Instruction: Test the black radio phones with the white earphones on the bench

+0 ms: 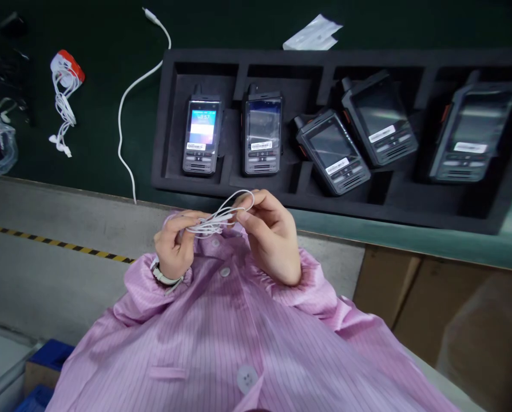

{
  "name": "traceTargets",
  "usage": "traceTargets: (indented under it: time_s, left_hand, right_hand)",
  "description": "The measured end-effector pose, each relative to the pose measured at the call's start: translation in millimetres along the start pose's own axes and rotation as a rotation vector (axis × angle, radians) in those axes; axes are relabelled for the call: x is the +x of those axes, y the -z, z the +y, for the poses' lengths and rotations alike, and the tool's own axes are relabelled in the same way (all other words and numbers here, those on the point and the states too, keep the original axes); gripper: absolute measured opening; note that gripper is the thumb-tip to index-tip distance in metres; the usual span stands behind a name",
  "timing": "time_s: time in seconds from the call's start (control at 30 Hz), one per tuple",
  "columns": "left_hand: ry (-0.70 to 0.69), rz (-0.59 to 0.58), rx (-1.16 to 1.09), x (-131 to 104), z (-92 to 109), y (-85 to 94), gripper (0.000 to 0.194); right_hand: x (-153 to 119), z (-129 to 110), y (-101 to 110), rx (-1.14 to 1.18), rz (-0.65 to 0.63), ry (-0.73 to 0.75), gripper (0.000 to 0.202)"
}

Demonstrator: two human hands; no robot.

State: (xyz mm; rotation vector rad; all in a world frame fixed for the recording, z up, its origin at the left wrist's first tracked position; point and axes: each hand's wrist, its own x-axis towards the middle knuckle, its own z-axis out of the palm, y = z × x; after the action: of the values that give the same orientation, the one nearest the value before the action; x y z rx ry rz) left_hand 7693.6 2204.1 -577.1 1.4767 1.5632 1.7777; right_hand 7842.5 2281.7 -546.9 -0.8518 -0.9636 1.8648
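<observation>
A looped bundle of thin white cable [210, 225] spans my two hands in front of my chest; whether it is an earphone cord I cannot tell. My left hand [176, 243] pinches the bundle at its left end. At the other end, thumb and fingers of my right hand [270, 232] are closed on the cable's loops. Just beyond lies a black foam tray [234, 186] with handheld radios in its compartments. The leftmost radio [202, 137] has a lit screen; the second radio [262, 134] stands beside it with a dark screen.
Three more radios lie to the right, among them a tilted radio [335, 151]. Left of the tray run a white cable [120, 126] and white earphones [64, 109] by a red-and-white object. A plastic scrap [313, 34] lies behind the tray, cardboard boxes [453, 309] below the table.
</observation>
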Motion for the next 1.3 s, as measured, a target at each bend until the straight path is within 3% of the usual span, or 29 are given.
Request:
traceTargets:
  time_s: [0.13,0.23,0.33,0.4,0.53,0.6,0.7,0.8,0.9,1.0,1.1,1.3]
  left_hand:
    - [0.043,-0.069,0.061,1,3,3.3,0.018]
    - [0.132,-0.16,0.039,8,11,1.3,0.011]
    - [0.262,-0.215,-0.067,15,18,-1.5,0.005]
    - [0.395,-0.191,-0.178,16,19,-1.1,0.005]
    - [0.654,-0.196,-0.444,13,15,3.8,0.016]
    - [0.703,-0.255,-0.569,12,13,5.3,0.017]
    - [0.665,-0.341,-0.702,12,13,4.6,0.009]
    - [0.623,-0.327,-0.709,13,15,4.1,0.006]
    - [0.73,-0.31,-0.639,16,19,7.4,0.012]
    - [0.871,-0.332,-0.55,19,24,11.5,0.019]
    - [0.894,-0.306,-0.486,23,28,11.6,0.024]
    - [0.79,-0.212,-0.355,28,36,4.8,0.022]
  right_hand:
    - [3,-5,7,0.109,-0.191,-0.12,0.023]
    - [10,-12,13,0.1,-0.353,-0.21,0.042]
    - [15,-15,18,-0.036,-0.427,-0.245,0.03]
    - [18,-14,22,-0.081,-0.4,-0.259,0.018]
    - [18,-10,25,0.01,-0.256,-0.256,0.017]
    - [16,-9,23,0.061,-0.167,-0.263,0.022]
    - [12,-11,19,0.079,-0.053,-0.253,0.026]
    - [7,-12,18,0.045,-0.007,-0.179,0.017]
    - [5,-16,21,-0.176,-0.036,-0.019,0.009]
    - [4,-24,27,-0.533,-0.239,0.19,0.017]
    - [4,-31,31,-0.764,-0.421,0.349,0.021]
    - [-4,-28,27,-1.006,-0.321,0.618,0.013]
